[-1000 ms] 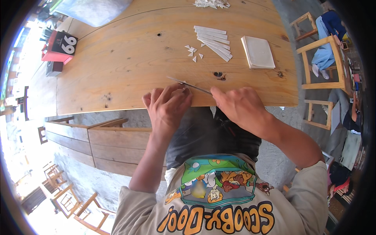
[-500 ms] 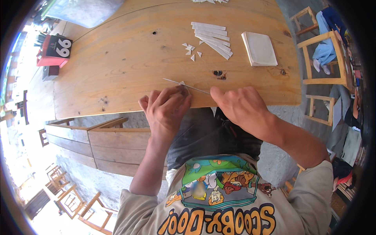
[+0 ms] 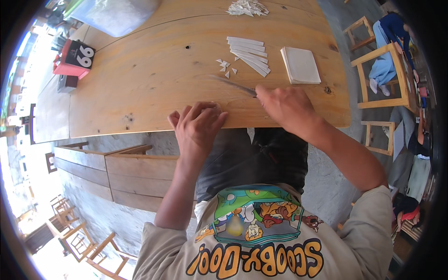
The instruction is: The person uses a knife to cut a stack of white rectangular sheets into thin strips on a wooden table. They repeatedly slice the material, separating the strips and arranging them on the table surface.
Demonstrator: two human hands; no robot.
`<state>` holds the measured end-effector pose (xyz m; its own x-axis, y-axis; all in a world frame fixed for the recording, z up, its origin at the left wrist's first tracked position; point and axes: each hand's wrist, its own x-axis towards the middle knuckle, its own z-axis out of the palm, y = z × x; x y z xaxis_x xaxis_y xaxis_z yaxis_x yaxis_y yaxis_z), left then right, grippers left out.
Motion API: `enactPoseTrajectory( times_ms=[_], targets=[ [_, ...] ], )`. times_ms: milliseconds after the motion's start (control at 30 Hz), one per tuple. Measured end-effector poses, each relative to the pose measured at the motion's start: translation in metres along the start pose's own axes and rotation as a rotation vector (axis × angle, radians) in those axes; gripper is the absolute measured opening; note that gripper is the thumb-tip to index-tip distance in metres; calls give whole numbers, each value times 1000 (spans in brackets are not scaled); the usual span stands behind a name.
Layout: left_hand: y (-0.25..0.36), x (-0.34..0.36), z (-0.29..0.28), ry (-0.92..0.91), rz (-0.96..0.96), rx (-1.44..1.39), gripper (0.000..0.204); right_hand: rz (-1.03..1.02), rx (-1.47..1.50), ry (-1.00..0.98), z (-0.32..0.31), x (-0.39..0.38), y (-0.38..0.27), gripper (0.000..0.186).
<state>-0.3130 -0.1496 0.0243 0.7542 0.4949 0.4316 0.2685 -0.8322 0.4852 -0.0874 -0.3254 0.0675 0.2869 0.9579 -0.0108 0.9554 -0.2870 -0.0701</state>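
Wooden tabletop [image 3: 135,79] serves as cutting bench
Nearest, on the person's side of the fanned white strips [image 3: 248,53], the left hand [image 3: 198,125] curls down, any grip hidden; the right hand [image 3: 287,106] clasps a thin blade [image 3: 237,86], blurred, just short of them; triangular pieces [image 3: 224,64] lie to their left, a white stack [image 3: 301,65] to their right, a pale heap [image 3: 247,8] beyond; slicing appears the step in hand; another cut would need the blade beside steady fingertips.

likely a café or eatery, wooden table [image 3: 140,84], black number stand [image 3: 80,54], wooden seats [image 3: 382,103], grey floor [image 3: 324,191]
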Motion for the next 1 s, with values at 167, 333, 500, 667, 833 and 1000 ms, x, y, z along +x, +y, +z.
enactPoseTrajectory(
  times_ms=[167,333,500,667,833,1000],
  targets=[
    [-12,2,-11,-56,89,40,13,-71,60,3,-7,-3,11,14],
    [-17,-1,-10,-64,132,56,10,-151,16,-39,-4,-14,-2,12],
    [-18,-3,-9,-59,126,52,9,-167,27,-58,-3,-16,-7,12],
    [-17,-3,-8,-58,103,26,9,-163,-9,-78,-7,-15,-10,12],
    [-18,-3,-7,-57,98,20,9,-165,-53,-81,-8,-15,-11,11],
    [-20,-3,-11,-90,106,9,10,-166,-67,-84,-8,-14,-11,11]
  ],
)
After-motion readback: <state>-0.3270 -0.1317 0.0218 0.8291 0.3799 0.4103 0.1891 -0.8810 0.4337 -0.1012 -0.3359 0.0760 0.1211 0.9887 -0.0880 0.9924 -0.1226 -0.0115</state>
